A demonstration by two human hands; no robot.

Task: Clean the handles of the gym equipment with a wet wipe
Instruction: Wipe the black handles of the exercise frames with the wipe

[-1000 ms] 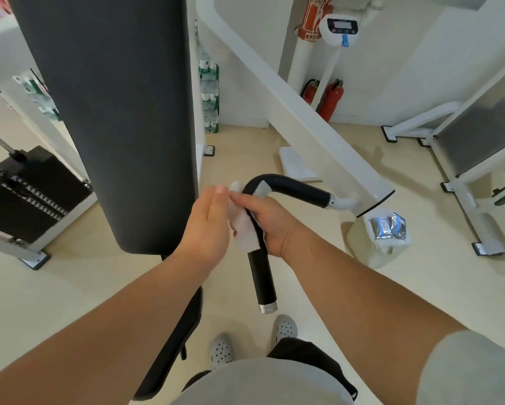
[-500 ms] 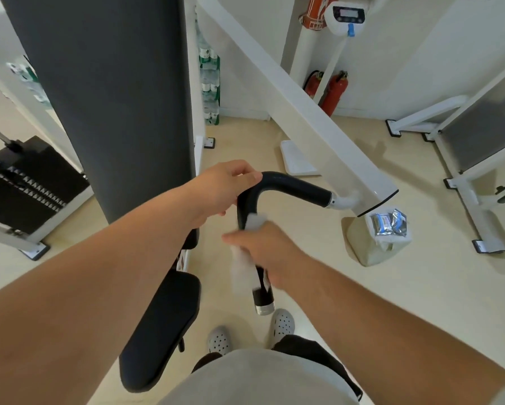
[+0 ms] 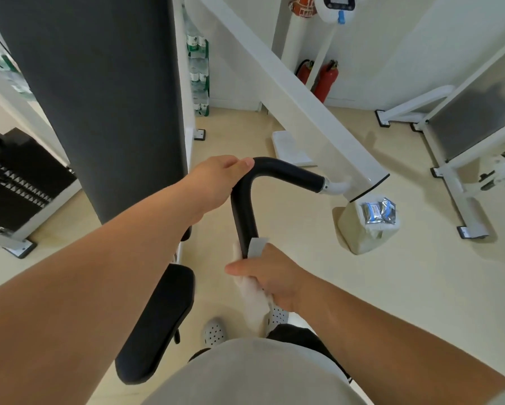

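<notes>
Positions are given relative to the handle point(image 3: 286, 171), a black padded bar bent into an L.

- Back pad point(image 3: 99, 97): dark grey, upright, left of the handle and behind it. It fills the upper left of the view.
- White beam point(image 3: 304, 112): slopes down from above to the handle's right end and joins it through a short chrome collar.
- Bench frame point(image 3: 464, 118): white with a grey panel, well to the right of the handle.
- Weight stack point(image 3: 17, 176): black plates, far left of the handle, beyond the back pad.
- Seat pad point(image 3: 157, 323): black, below and left of the handle.
- Handle: one leg runs right towards the beam and the other runs down towards the person. Its lower end is hidden.
- Left hand point(image 3: 216, 182): at the bend of the handle, fingers curled over the corner, gripping it bare.
- Right hand point(image 3: 271, 276): low on the downward leg, wrapped closed around the bar with the wet wipe point(image 3: 255, 299) held between palm and bar.
- Wet wipe: white. One flap shows above the fingers against the bar, and the rest hangs below the hand.
- Beige bin point(image 3: 359, 232): on the floor, right of the handle under the beam's end.
- Foil packet point(image 3: 380, 211): silver and blue, lying on top of the bin.
- Fire extinguishers point(image 3: 327, 80): two, red, against the wall above and right of the handle.
</notes>
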